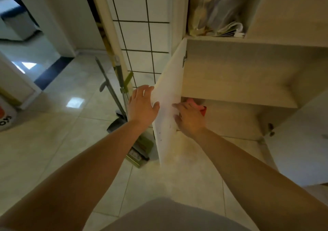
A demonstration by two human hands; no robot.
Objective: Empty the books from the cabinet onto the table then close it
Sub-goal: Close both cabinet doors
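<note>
Cabinet (pixel 239 74) open, L door (pixel 166 106) swung out toward the camera, seen nearly edge-on. Left hand (pixel 142 106) grips the door's free edge: thumb on the inner face, fingers (pixel 143 88) wrapped over the outer side. Right hand (pixel 190 118) reaches in past the door's inner face at the lower shelf's L end, fingers curled on a red/pink item (pixel 197 104), prob. a book, mostly hidden behind the hand; grasp looks closed on it but contact detail can't be made out. Middle shelf (pixel 230 97) bare wood where visible. Top compartment holds a stack of papers & plastic bags (pixel 216 14) leaning at its L side. R door (pixel 301 142) also open. Broom & dustpan (pixel 122 110) lean at the tiled wall (pixel 142 35) just L of the cabinet, on the floor (pixel 62 124).
</note>
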